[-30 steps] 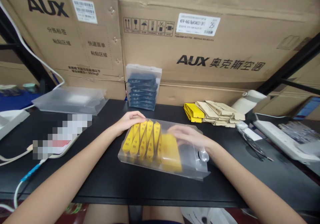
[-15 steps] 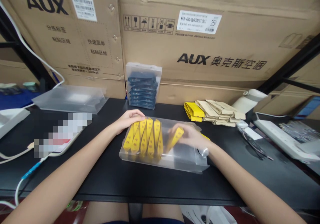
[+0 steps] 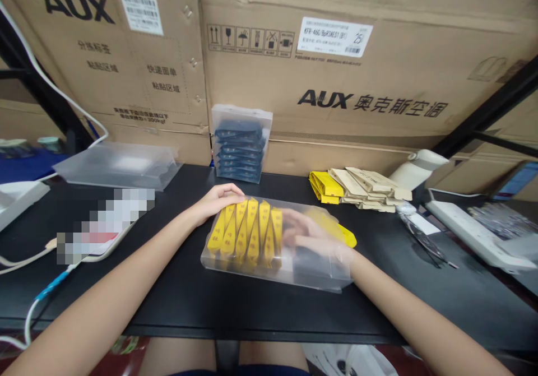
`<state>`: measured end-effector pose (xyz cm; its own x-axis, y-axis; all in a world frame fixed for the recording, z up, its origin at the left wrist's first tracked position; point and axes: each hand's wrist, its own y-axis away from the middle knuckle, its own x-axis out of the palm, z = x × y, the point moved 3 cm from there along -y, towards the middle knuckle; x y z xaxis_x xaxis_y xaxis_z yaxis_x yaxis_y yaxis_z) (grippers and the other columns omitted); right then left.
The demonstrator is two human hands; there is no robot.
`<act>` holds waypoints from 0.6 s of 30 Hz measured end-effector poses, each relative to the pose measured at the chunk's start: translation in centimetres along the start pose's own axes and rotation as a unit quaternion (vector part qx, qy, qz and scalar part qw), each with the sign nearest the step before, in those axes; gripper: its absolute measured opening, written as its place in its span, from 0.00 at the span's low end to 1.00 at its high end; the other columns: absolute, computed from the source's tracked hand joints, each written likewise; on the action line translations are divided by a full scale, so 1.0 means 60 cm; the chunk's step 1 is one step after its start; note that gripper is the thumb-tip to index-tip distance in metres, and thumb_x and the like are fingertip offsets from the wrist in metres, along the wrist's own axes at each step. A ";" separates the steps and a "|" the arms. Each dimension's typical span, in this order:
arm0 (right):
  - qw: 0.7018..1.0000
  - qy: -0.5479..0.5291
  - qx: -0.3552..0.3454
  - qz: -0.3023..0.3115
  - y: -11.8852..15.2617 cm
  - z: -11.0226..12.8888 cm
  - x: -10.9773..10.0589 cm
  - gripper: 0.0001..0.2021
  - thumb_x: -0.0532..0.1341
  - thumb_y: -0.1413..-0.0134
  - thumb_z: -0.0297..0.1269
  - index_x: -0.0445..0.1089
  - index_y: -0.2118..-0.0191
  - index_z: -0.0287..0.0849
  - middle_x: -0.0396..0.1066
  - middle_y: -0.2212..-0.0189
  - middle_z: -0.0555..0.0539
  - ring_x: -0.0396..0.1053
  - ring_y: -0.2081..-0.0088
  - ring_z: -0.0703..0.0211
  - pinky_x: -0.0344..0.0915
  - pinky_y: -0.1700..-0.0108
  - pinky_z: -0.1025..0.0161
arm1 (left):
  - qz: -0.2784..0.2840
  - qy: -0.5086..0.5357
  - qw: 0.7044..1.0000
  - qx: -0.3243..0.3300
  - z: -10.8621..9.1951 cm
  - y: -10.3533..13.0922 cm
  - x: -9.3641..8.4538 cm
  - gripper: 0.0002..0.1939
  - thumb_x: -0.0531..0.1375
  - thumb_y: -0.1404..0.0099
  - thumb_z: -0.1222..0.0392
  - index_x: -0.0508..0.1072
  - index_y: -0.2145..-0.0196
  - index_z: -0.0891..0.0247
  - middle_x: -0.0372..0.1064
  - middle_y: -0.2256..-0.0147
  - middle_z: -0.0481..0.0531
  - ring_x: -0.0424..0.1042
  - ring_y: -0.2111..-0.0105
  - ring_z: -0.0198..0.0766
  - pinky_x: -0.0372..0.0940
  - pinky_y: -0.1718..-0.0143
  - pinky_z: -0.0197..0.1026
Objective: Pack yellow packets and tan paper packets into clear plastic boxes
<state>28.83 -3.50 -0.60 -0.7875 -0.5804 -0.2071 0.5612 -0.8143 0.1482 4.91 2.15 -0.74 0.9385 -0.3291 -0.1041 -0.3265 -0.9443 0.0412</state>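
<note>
A clear plastic box (image 3: 313, 272) lies on the black table in front of me, its open end to the right. Yellow packets (image 3: 252, 227) with small dark print stand in a slanted row inside its left part. My left hand (image 3: 218, 201) grips the box at its far left corner, fingers over the edge. My right hand (image 3: 305, 231) reaches in through the open end, seen hazily through the plastic. Its fingers are apart and touch or nearly touch the rightmost packet. Behind my right wrist lies another yellow packet (image 3: 347, 236), partly hidden by the box.
Behind stands a clear box of dark blue packets (image 3: 239, 149). Yellow and beige packets (image 3: 365, 188) are piled at back right, near a white bottle (image 3: 420, 166). A power strip (image 3: 474, 236) lies right; an empty-looking plastic box (image 3: 117, 166) and a phone (image 3: 113, 230) lie left.
The yellow packet in my right hand has moved left and now stands at the right end of the row. My right fingers have loosened from it. My left hand has stayed put.
</note>
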 end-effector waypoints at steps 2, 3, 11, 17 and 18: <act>1.000 -0.024 0.011 -0.010 -0.002 -0.003 0.008 0.31 0.64 0.53 0.39 0.55 0.43 0.49 0.73 0.60 0.46 0.73 0.68 0.57 0.70 0.65 0.61 | -0.001 -0.006 1.000 0.003 0.000 0.000 0.000 0.12 0.65 0.48 0.51 0.73 0.69 0.61 0.73 0.72 0.48 0.72 0.70 0.38 0.62 0.68 0.38; 0.999 -0.027 0.008 -0.025 -0.003 -0.004 0.011 0.32 0.65 0.55 0.39 0.55 0.43 0.48 0.72 0.60 0.47 0.73 0.69 0.60 0.70 0.64 0.60 | -0.001 -0.009 1.000 0.005 -0.001 0.000 0.001 0.13 0.64 0.48 0.51 0.73 0.69 0.61 0.73 0.72 0.47 0.72 0.70 0.38 0.62 0.68 0.38; 0.981 -0.165 -0.021 -0.103 -0.012 -0.009 0.010 0.24 0.66 0.54 0.38 0.61 0.50 0.46 0.65 0.47 0.42 0.72 0.56 0.56 0.70 0.52 0.56 | -0.009 -0.022 1.000 0.011 -0.002 0.000 0.000 0.13 0.64 0.48 0.50 0.73 0.68 0.61 0.73 0.71 0.48 0.72 0.69 0.39 0.62 0.68 0.38; 0.981 -0.187 0.021 -0.055 -0.006 -0.006 -0.021 0.22 0.63 0.50 0.37 0.62 0.48 0.45 0.66 0.46 0.43 0.69 0.50 0.49 0.61 0.42 0.49 | -0.011 -0.002 1.000 0.011 0.005 -0.006 -0.007 0.15 0.66 0.50 0.49 0.74 0.68 0.61 0.75 0.68 0.51 0.73 0.66 0.41 0.64 0.63 0.41; 0.980 -0.190 0.023 -0.050 -0.006 -0.006 -0.028 0.22 0.63 0.49 0.37 0.62 0.48 0.44 0.66 0.46 0.42 0.68 0.49 0.49 0.60 0.42 0.48 | -0.013 0.003 1.000 0.010 0.005 -0.007 -0.009 0.16 0.66 0.50 0.49 0.74 0.67 0.61 0.75 0.68 0.51 0.73 0.66 0.42 0.64 0.63 0.42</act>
<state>30.02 -2.23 -0.65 -0.8809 -0.4488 0.1502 0.4713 -0.8609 0.1916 4.52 2.70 -1.03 0.9476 -0.3037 -0.0991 -0.3034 -0.9527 0.0185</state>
